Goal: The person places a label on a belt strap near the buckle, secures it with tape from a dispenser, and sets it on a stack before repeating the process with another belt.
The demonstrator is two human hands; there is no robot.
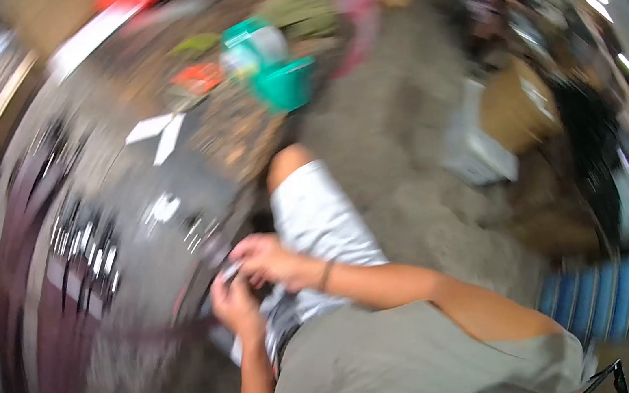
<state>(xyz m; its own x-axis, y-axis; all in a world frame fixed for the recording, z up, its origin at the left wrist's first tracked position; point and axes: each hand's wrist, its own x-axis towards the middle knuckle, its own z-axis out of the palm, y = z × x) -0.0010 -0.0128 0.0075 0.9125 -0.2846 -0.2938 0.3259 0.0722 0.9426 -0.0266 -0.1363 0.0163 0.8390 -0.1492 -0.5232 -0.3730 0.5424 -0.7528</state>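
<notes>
Close together in front of my lap, both hands meet around a small pale object (231,271), too blurred to name. My left hand (236,306) has its fingers closed on the object's lower left side. From the right, my right hand (265,259) reaches across with bent fingers pressed on the same object; a dark band circles that wrist. Just beyond the hands is the edge of a grey work surface (194,166), with small shiny pieces (204,234) lying near the fingertips.
White strips (169,140), a white item (163,208) and a row of metallic pieces (84,245) lie on the surface. A green container (285,84) stands farther back. On the right are a cardboard box (516,107) and a blue striped seat (604,300).
</notes>
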